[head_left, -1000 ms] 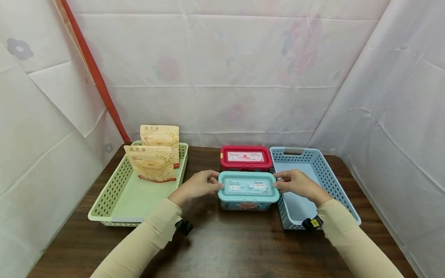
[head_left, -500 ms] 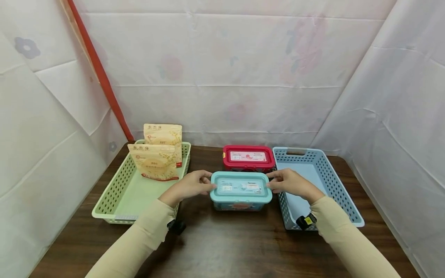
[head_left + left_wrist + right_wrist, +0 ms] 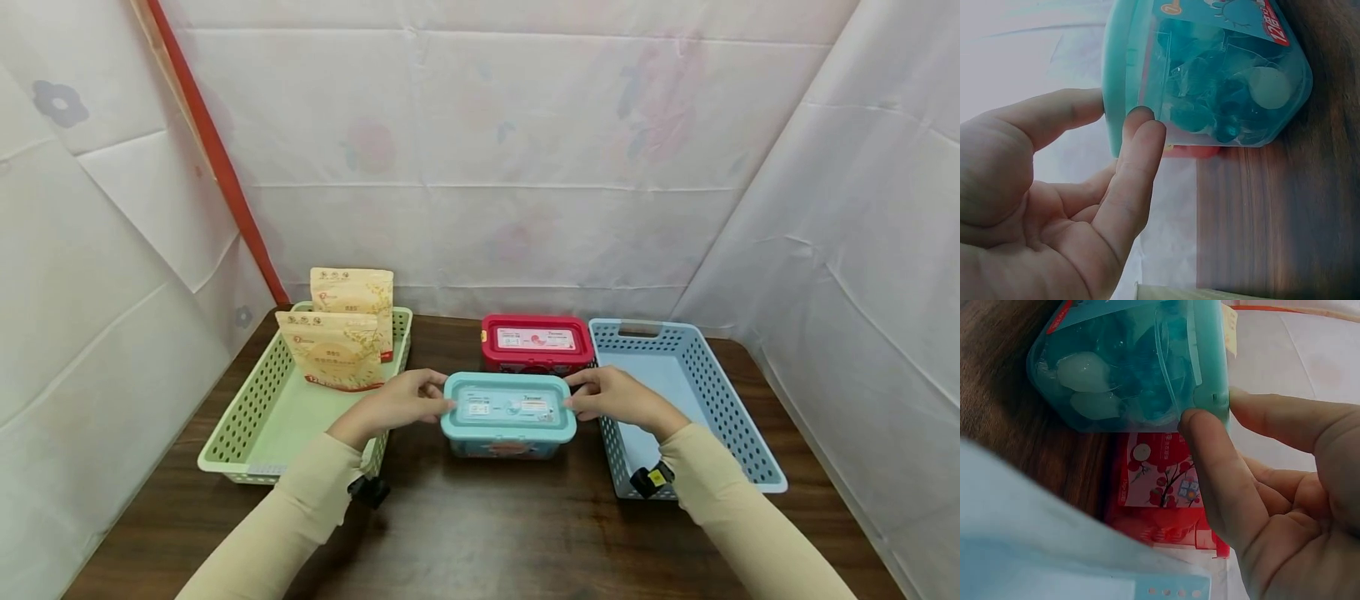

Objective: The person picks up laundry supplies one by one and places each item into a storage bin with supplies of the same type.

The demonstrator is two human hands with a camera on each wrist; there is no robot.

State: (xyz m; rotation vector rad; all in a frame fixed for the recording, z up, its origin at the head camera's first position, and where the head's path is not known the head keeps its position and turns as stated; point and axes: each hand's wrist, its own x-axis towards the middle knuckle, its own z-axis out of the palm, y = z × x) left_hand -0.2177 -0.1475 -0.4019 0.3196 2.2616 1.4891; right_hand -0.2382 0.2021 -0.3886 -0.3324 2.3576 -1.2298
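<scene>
Dark table (image 3: 510, 533) before me | green basket (image 3: 288, 421), left: 2 pouches (image 3: 335, 354) stand in its far half, perhaps propped by its walls | blue basket (image 3: 727, 408), right | teal tub (image 3: 510, 417), centre, nearer than the red tub (image 3: 536, 343) | left hand (image 3: 393, 403), right hand (image 3: 624, 400): each pinches 1 rim end between thumb and fingers, likely for level balance

Even light in the head view, sheen on the table (image 3: 495, 525) midway between its side edges, shadow beside left sleeve (image 3: 285, 517), wrist views dimmer and hazy, backdrop (image 3: 1035, 69) washed out, blue basket (image 3: 1029, 531) blurred
</scene>
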